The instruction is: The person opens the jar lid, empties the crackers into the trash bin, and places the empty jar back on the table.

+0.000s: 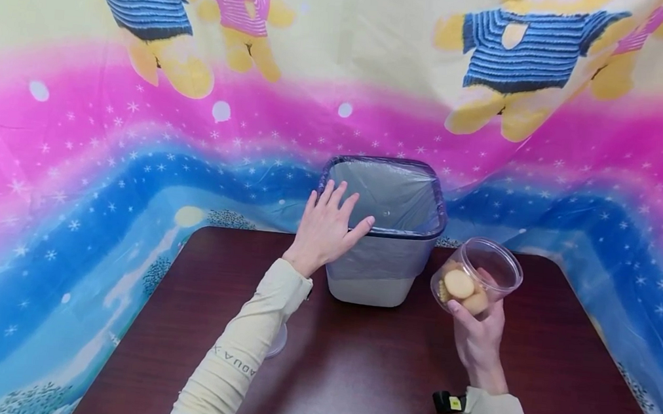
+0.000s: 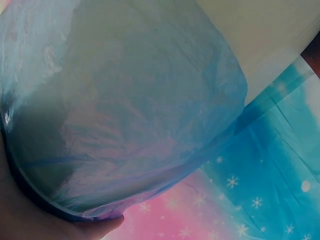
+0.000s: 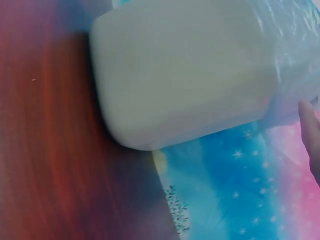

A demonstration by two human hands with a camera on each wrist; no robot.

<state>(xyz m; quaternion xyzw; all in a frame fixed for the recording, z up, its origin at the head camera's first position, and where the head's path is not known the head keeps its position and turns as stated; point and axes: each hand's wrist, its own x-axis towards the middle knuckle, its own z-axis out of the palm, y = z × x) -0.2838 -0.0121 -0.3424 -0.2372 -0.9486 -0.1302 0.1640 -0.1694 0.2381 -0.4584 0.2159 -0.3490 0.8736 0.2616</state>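
Note:
A trash bin [image 1: 368,289] lined with a thin clear bag stands at the back of the table, its dark rim facing up. Over the left side of its rim lies my left hand [image 1: 324,233], fingers straight and spread. In the left wrist view a finger [image 2: 100,229] runs along the bin's rim. My right hand [image 1: 480,338] grips a clear plastic jar [image 1: 500,268] to the right of the bin, tilted, with its mouth open. Several round pale cookies [image 1: 459,284] lie in the jar's bottom. The right wrist view shows just a finger [image 3: 309,135] at its edge.
A clear round lid [image 1: 277,341] lies on the dark wooden table [image 1: 363,381], partly hidden behind my left forearm. Behind the table hangs a printed cloth [image 1: 339,115] with bears and snowflakes, close to the bin's back.

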